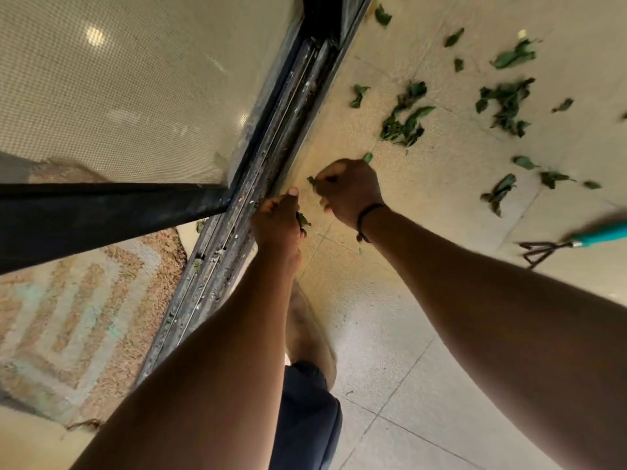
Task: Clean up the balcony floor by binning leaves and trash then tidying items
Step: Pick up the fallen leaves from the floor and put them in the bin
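Green leaves [405, 113] lie scattered over the beige tiled balcony floor [390, 334], several of them beyond my hands and to the right. My left hand [276, 220] is down by the edge of the sliding door track [244, 205], its fingers curled round a small bunch of leaves [302, 219]. My right hand [349, 191] is just beside it on the floor, fingers curled and pinching leaves [312, 180]; another leaf tip shows above its knuckles. A black band circles my right wrist.
A dirty metal door track runs diagonally from top to bottom left, with a mesh screen door [118, 79] beyond it and a patterned mat [78, 317] indoors. A small hand rake with a teal handle [590, 237] lies on the floor at right. My leg [308, 334] is below.
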